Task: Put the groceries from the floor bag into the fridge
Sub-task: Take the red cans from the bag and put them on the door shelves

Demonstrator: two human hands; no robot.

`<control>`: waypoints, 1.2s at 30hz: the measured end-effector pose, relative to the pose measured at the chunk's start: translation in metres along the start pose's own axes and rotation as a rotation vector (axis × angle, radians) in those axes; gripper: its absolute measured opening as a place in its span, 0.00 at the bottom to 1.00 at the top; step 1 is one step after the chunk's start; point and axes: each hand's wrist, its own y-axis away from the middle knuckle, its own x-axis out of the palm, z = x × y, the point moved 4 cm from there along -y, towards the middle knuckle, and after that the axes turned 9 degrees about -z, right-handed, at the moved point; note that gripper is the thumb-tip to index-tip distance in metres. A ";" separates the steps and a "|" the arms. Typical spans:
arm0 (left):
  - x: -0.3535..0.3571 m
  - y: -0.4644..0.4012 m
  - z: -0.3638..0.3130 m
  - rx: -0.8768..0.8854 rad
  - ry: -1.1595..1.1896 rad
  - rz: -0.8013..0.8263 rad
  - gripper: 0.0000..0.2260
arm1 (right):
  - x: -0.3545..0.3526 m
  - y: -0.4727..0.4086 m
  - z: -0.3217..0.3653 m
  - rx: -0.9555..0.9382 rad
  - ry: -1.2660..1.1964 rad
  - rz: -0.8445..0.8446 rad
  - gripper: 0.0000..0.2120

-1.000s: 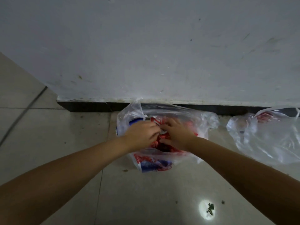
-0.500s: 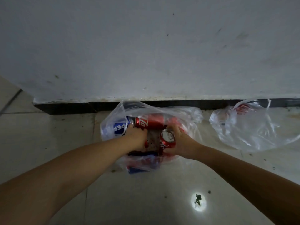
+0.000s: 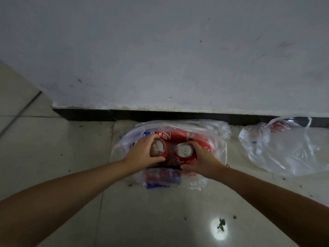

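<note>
In the head view, one upright can [image 3: 158, 147] is held by the left hand [image 3: 140, 155], another can [image 3: 184, 151] by the right hand [image 3: 203, 160], both above the open bag [image 3: 216, 139] on the floor [image 3: 71, 157]. Both should be lifted straight, clear of the plastic.

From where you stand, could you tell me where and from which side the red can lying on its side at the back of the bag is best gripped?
Grip the lying can round its middle, from above: it lies crosswise in the bag, its curved side facing up through the open mouth.
</note>
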 end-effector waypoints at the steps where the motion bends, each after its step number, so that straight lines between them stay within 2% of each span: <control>1: 0.002 -0.002 -0.002 -0.015 0.038 0.000 0.33 | 0.000 -0.002 0.000 -0.001 -0.010 0.022 0.41; 4: 0.011 -0.005 -0.008 -0.042 0.074 -0.008 0.35 | 0.001 -0.001 0.002 -0.006 0.003 0.049 0.42; 10: 0.029 -0.016 -0.004 -0.098 0.091 0.046 0.34 | 0.001 0.006 -0.009 0.037 -0.009 -0.031 0.40; 15: 0.000 0.006 -0.038 -0.161 0.186 -0.031 0.31 | -0.027 0.022 0.033 -0.023 -0.020 -0.131 0.40; 20: -0.068 0.039 -0.112 -0.308 0.168 -0.122 0.31 | -0.101 0.063 0.120 0.033 -0.114 -0.156 0.35; 23: -0.123 0.059 -0.166 -0.317 0.166 -0.195 0.29 | -0.148 0.092 0.172 0.078 -0.158 -0.169 0.32; 28: -0.217 0.093 -0.257 -0.293 0.137 -0.188 0.32 | -0.222 0.152 0.255 0.127 -0.228 -0.148 0.31; 36: -0.346 0.155 -0.406 -0.312 0.086 -0.200 0.33 | -0.339 0.249 0.376 0.137 -0.333 -0.223 0.30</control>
